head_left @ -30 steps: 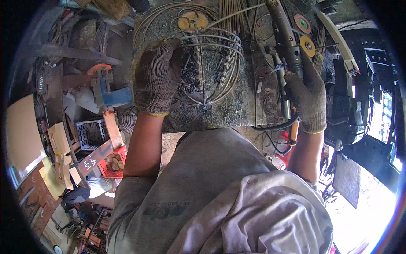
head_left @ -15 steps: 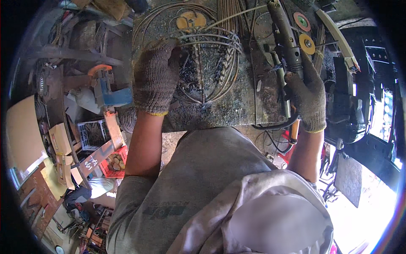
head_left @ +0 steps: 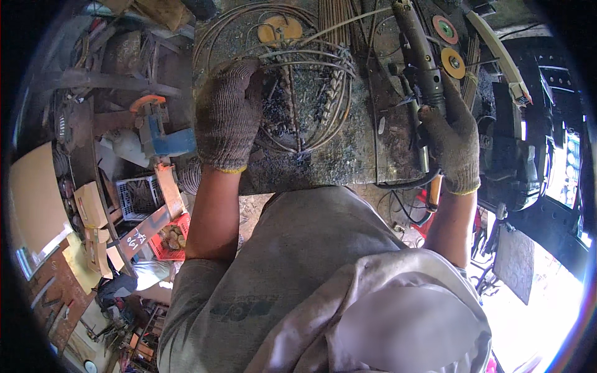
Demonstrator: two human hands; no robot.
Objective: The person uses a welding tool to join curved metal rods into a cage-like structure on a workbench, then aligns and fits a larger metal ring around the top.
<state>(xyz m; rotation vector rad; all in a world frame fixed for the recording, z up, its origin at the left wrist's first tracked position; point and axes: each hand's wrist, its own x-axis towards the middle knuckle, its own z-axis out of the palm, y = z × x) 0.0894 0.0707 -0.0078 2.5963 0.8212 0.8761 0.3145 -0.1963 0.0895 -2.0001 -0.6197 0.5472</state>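
Note:
My left hand (head_left: 229, 115), in a grey knitted glove with a yellow cuff, is closed at the left side of a rounded frame of bent metal rods (head_left: 336, 130). Its fingertips are partly hidden there. The frame lies on a dark, grit-covered worktable (head_left: 336, 171) and has a twisted, leaf-like strip inside. My right hand (head_left: 455, 140), gloved the same way, wraps round the lower end of a dark cylindrical tool (head_left: 420, 53). Beside its thumb runs a thin silver tube (head_left: 420, 133). An orange handle (head_left: 435, 189) and a black cable show below, by my right wrist.
Near the tool lie a yellow disc (head_left: 453, 63) and a green-and-red disc (head_left: 444, 30). A round tan piece (head_left: 280, 30), coiled wire and straight rods occupy the table's far side. Left of the table are a blue clamp-like tool (head_left: 171, 142), a white crate (head_left: 138, 198) and a red basket (head_left: 170, 239).

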